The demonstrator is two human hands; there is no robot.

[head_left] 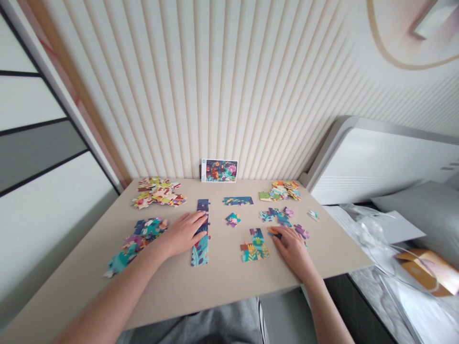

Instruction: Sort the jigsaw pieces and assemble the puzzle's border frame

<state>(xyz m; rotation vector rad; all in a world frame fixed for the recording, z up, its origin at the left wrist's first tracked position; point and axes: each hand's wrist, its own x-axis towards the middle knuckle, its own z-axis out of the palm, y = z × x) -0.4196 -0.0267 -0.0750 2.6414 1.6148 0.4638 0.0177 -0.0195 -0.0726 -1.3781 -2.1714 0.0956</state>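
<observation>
We have the strip (200, 251) on the table (222, 282) under our left hand (183, 232), its fingers slightly spread, while our right hand (292, 246) partly covers a piece (272, 231), whether pinching it we cannot tell, and the picture (220, 171) stands by the wall (215, 95).

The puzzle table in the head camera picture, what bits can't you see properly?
All in the head view:
Part of the tall puzzle strip: covered by the left hand.
Full shape of the orange-and-dark piece: covered by the right hand.
Any writing on the picture card: too small to read.
Lower pieces in the far-left pile: hidden by those on top.
Pillow: cut off by the right edge.
</observation>
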